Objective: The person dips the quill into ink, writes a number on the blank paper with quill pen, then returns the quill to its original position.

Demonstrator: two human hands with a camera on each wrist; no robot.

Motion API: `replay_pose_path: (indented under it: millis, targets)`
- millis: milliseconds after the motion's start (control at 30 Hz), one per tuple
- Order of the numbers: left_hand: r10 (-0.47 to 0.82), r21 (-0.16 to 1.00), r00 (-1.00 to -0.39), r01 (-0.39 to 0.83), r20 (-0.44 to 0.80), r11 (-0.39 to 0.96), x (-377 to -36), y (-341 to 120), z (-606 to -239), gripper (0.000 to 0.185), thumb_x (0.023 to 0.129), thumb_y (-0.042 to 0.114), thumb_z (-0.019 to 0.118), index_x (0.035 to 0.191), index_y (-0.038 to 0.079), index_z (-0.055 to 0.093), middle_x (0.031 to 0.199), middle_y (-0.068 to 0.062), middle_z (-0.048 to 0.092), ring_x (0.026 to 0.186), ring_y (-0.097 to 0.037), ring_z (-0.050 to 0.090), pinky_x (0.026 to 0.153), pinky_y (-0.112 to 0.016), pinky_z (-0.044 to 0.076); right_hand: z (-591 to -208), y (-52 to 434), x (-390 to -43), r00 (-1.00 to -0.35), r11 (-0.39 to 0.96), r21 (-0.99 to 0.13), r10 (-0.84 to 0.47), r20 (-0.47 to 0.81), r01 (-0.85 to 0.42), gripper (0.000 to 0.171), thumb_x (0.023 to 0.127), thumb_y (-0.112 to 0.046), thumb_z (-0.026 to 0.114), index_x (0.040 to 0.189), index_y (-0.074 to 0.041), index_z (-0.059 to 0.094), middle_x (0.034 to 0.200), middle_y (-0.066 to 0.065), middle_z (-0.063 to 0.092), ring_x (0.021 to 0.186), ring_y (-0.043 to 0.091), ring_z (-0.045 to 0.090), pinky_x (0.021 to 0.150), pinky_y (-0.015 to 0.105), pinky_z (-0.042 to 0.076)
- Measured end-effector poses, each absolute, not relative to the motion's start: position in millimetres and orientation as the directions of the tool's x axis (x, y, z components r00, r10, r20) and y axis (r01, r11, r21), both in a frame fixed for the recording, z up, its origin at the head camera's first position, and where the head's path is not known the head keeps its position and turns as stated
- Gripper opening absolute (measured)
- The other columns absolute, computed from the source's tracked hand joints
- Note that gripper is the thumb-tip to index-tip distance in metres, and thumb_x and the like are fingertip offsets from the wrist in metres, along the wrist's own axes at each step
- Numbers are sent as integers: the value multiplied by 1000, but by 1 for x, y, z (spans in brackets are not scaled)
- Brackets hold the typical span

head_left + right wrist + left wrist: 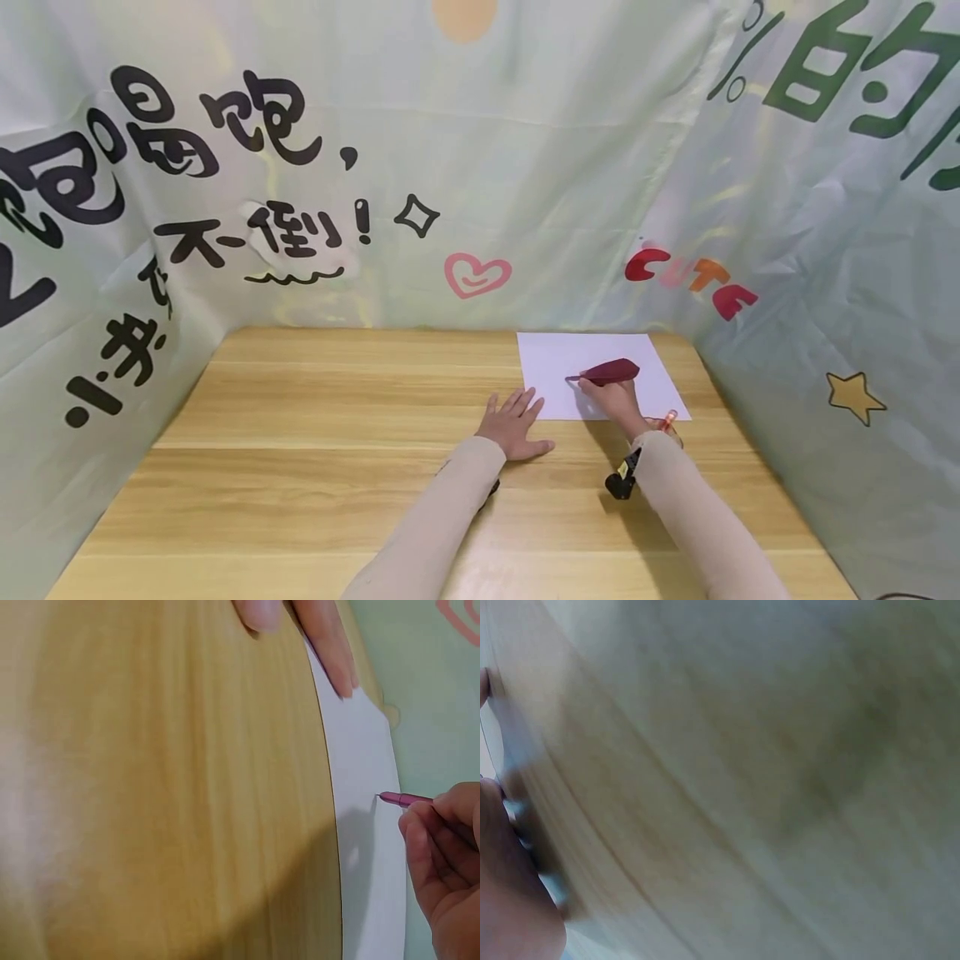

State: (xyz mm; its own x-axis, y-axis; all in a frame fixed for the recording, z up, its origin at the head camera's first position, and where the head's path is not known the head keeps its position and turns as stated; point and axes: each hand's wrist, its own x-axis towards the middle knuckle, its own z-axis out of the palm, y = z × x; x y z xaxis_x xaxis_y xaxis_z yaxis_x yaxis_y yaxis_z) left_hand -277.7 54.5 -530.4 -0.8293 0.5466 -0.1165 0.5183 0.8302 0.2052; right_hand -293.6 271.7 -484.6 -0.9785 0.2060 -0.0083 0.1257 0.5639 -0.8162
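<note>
A white sheet of paper (555, 354) lies on the table. My right hand (615, 402) pinches a dark red feather pen (613, 370) over it. In the right wrist view, the thumb and fingers of that hand (450, 862) hold the pen's purple-pink barrel (405, 799), its thin tip at the paper (360, 765). I cannot tell whether the tip touches. My left hand (513, 425) lies with fingers spread at the sheet's lower left corner, partly on the wood. The left wrist view is blurred and shows only a bit of that hand (517, 900).
Partly hidden behind my right wrist is a small clear, orange-tinted object (670, 419) at the sheet's lower right edge. The wooden table (300, 467) stretches left of the paper. Printed cloth (405, 167) hangs at the back and both sides. A black camera (621, 483) sits on my right wrist.
</note>
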Motion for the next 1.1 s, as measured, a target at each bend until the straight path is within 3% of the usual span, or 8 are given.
replay_pose_path:
  millis: [333, 633, 967, 1100]
  targets:
    - [546, 214, -830, 516, -116, 830, -274, 54, -526, 83, 89, 72, 37, 155, 27, 15, 162, 6, 6, 148, -15, 6, 117, -53, 6, -483, 271, -275, -990, 615, -787, 84, 117, -41, 23, 85, -10, 71, 100, 6, 70, 87, 17, 68, 71, 9, 56, 64, 23, 46]
    - [553, 220, -825, 521, -117, 825, -276, 53, -528, 83, 90, 71, 36, 156, 27, 13, 162, 5, 4, 148, -15, 4, 117, -52, 6, -474, 280, -257, -996, 668, -743, 27, 80, -41, 21, 85, -9, 71, 101, 5, 71, 96, 20, 68, 82, 21, 61, 68, 27, 49]
    - [559, 238, -823, 526, -100, 816, -276, 53, -534, 83, 89, 74, 32, 156, 29, 12, 162, 7, 3, 148, -13, 3, 116, -53, 5, -469, 296, -242, -998, 717, -697, 34, 46, -7, 20, 86, -12, 69, 99, 3, 71, 93, 16, 67, 79, 18, 58, 66, 28, 48]
    - [559, 247, -823, 523, -105, 816, -275, 53, -533, 83, 89, 73, 33, 155, 29, 12, 162, 7, 3, 148, -13, 2, 116, -53, 4, -468, 302, -237, -997, 743, -669, 52, 60, -2, 22, 85, -14, 70, 98, 3, 71, 94, 19, 66, 81, 23, 58, 67, 31, 47]
